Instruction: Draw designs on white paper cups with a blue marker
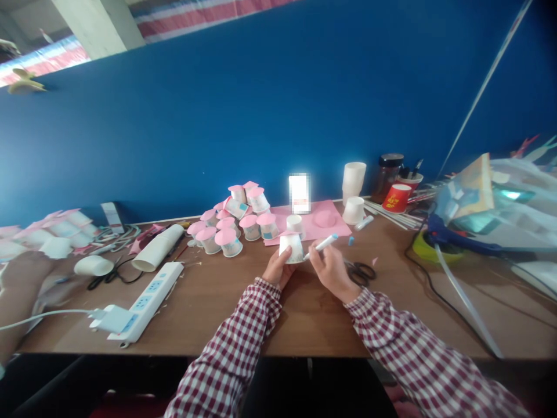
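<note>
My left hand [277, 268] holds a white paper cup [290, 247] upside down above the table, fingers wrapped round its side. Faint bluish marks show near the cup's wide rim. In my right hand [333, 268] is a marker pen [324, 242] with a white barrel and a blue end; its tip meets or nearly meets the cup's right side. Just behind the held cup stands another white cup [294, 223], by a sheet of pink paper [311, 223]. A small blue pen cap [351, 241] lies to the right. Scissors [362, 273] rest partly behind my right hand.
Several cups with pink cone tops [228, 241] are grouped to the left. Nearer stands a power strip [148, 305]; beside it lie stacked cups [157, 248]. A co-worker's arm [21, 296] reaches in at far left. Rightward are upright cups [353, 181], a red cup [397, 198] and plastic bags [517, 197].
</note>
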`<state>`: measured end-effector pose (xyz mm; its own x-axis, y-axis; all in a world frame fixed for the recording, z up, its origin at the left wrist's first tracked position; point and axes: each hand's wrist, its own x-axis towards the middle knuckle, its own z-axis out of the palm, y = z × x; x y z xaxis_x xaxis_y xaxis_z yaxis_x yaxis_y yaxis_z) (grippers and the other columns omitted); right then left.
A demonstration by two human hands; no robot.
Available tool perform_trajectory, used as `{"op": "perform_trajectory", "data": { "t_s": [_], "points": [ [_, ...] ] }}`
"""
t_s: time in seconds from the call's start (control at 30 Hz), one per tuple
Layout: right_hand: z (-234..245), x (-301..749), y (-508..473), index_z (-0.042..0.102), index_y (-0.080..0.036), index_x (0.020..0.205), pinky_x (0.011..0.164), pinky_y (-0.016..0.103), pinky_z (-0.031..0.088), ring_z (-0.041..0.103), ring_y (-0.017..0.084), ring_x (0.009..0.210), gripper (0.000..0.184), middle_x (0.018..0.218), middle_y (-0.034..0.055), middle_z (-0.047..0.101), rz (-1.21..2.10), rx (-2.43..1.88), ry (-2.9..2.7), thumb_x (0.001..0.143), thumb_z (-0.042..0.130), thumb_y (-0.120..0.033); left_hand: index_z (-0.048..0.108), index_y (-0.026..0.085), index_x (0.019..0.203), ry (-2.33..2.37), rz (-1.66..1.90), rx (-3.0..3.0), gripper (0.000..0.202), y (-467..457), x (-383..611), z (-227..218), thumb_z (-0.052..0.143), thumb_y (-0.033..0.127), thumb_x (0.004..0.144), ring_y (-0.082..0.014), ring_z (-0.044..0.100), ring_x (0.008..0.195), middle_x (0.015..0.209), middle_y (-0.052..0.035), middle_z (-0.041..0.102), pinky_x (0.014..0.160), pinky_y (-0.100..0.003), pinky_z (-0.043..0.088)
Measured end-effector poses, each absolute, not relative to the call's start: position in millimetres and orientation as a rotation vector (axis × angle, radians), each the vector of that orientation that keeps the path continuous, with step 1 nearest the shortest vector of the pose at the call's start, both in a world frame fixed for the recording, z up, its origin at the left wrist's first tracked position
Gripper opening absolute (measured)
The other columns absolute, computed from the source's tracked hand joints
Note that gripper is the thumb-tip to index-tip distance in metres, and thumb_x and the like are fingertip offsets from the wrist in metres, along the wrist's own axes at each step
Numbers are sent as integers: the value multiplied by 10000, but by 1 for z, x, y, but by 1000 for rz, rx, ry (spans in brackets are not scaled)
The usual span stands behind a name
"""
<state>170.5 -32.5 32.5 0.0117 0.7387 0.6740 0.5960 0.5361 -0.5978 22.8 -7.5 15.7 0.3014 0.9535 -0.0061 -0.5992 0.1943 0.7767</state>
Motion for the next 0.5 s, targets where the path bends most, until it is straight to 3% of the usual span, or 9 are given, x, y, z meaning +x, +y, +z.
{"op": "perform_trajectory", "data": {
  "t_s": [0.5],
  "points": [
    [32,171,-32,530,-179,829,622,281,464,601,177,640,175,700,54,625,132,-1134,-1614,905,421,-293,576,113,1135,526,1158,783,441,-7,25,17,662,330,761,-188,613,887,974,-94,658,853,-329,451]
  ]
}}
